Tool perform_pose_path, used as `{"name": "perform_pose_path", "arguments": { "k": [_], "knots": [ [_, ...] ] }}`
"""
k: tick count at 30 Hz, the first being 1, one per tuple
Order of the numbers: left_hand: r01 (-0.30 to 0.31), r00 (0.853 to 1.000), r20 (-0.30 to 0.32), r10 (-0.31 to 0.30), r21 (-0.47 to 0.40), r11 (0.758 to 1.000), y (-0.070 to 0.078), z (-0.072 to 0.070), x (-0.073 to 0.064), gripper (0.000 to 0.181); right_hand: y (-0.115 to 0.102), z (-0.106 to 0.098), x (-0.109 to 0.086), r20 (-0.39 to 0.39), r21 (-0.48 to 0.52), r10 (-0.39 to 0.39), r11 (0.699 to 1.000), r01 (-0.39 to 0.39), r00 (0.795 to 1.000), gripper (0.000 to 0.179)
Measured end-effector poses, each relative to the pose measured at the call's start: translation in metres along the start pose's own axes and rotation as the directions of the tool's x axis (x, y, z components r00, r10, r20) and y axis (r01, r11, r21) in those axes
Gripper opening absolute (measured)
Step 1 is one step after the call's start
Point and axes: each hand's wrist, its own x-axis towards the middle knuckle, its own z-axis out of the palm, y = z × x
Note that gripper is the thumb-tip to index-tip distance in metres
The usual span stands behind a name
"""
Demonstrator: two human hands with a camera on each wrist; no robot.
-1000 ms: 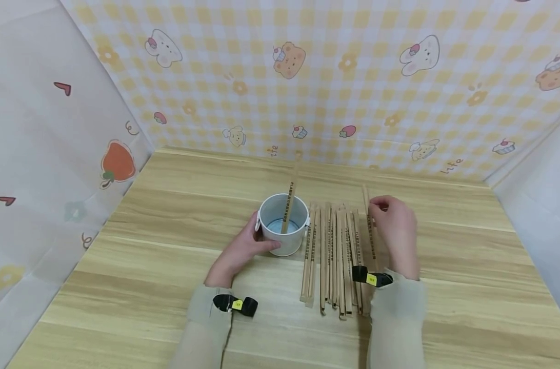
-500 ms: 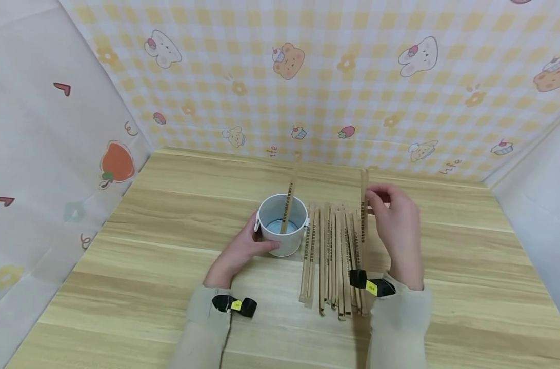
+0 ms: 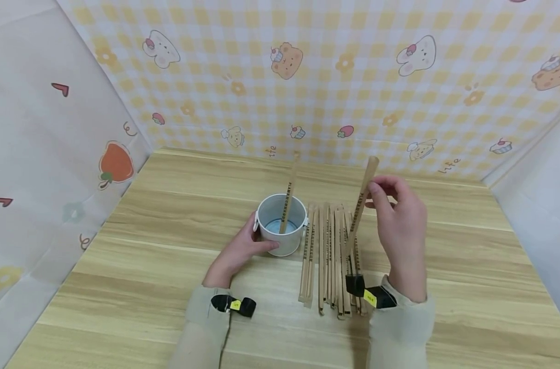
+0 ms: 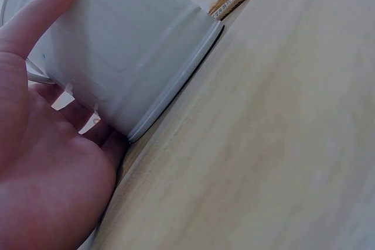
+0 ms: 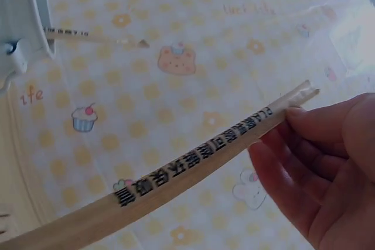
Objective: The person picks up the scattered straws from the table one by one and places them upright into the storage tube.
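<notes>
My left hand (image 3: pixel 243 248) holds the side of a small white metal bucket (image 3: pixel 286 246), its thumb across the near wall; the left wrist view shows the bucket's base (image 4: pixel 176 86) on the table. One paper-wrapped straw (image 3: pixel 287 200) leans upright inside it. My right hand (image 3: pixel 400 212) pinches another wrapped straw (image 5: pixel 176 182) near its top end between thumb and fingers. This straw is raised and tilted, its lower end over a row of wrapped straws (image 3: pixel 332 256). Printed characters run along its paper in the right wrist view.
The row of several straws lies just right of the bucket on the wood-grain table (image 3: pixel 160 225). A yellow checked cloth (image 3: pixel 243 51) with cartoon prints stands behind the table, and a pale cloth (image 3: pixel 31 128) lines the left side.
My right hand has lifted its straw up off the table's right side and tilted it, the lower end swinging left over the row. The left hand stays on the bucket.
</notes>
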Motion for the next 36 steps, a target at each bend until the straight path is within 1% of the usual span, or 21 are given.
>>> {"name": "perform_pose_path", "arguments": {
  "k": [3,6,10,12,17,20,22,24,26,28,30,34,36],
  "knots": [
    [0.000,1.000,-0.003,0.000,0.002,1.000,0.001,0.000,0.000,0.085,-0.011,0.001,-0.002,-0.052,0.096,-0.023,0.995,0.028,0.998,0.019],
    [0.001,1.000,-0.004,-0.001,0.008,1.000,0.001,0.001,0.000,0.085,-0.025,0.002,-0.006,-0.098,0.185,-0.041,0.981,0.059,0.994,0.018],
    [0.014,1.000,-0.010,-0.014,0.014,1.000,0.001,0.000,-0.001,0.085,-0.049,0.005,-0.013,-0.143,0.254,-0.082,0.960,0.117,0.986,0.015],
    [0.022,1.000,-0.010,-0.022,0.017,1.000,0.001,-0.001,-0.001,0.086,-0.058,0.007,-0.016,-0.175,0.273,-0.102,0.950,0.148,0.979,0.014],
    [0.040,0.999,-0.017,-0.039,0.025,0.999,0.001,-0.002,-0.001,0.087,-0.071,0.010,-0.022,-0.268,0.358,-0.129,0.907,0.223,0.955,0.014],
    [0.053,0.998,-0.021,-0.052,0.029,0.998,0.002,-0.003,-0.002,0.088,-0.075,0.012,-0.024,-0.304,0.424,-0.145,0.865,0.270,0.941,0.014],
    [0.062,0.998,-0.022,-0.062,0.032,0.998,0.002,-0.003,-0.003,0.088,-0.075,0.012,-0.026,-0.326,0.472,-0.151,0.829,0.299,0.933,0.013],
    [0.065,0.998,-0.018,-0.065,0.030,0.997,0.003,-0.003,-0.003,0.088,-0.076,0.014,-0.027,-0.349,0.530,-0.150,0.783,0.326,0.925,0.013],
    [0.065,0.998,-0.018,-0.064,0.024,0.998,0.003,-0.002,-0.003,0.087,-0.079,0.016,-0.028,-0.365,0.557,-0.149,0.756,0.343,0.919,0.012],
    [0.065,0.998,-0.019,-0.065,0.020,0.998,0.004,-0.002,-0.003,0.087,-0.082,0.019,-0.028,-0.373,0.560,-0.146,0.752,0.348,0.916,0.012],
    [0.066,0.998,-0.021,-0.066,0.017,0.998,0.004,-0.002,-0.003,0.087,-0.086,0.023,-0.028,-0.376,0.557,-0.145,0.754,0.348,0.915,0.012],
    [0.071,0.997,-0.024,-0.071,0.020,0.997,0.003,-0.002,-0.003,0.087,-0.086,0.030,-0.028,-0.361,0.537,-0.130,0.780,0.320,0.924,0.012],
    [0.069,0.997,-0.024,-0.068,0.021,0.997,0.002,-0.003,-0.003,0.087,-0.084,0.033,-0.026,-0.341,0.516,-0.118,0.805,0.291,0.933,0.011]
  ]
}}
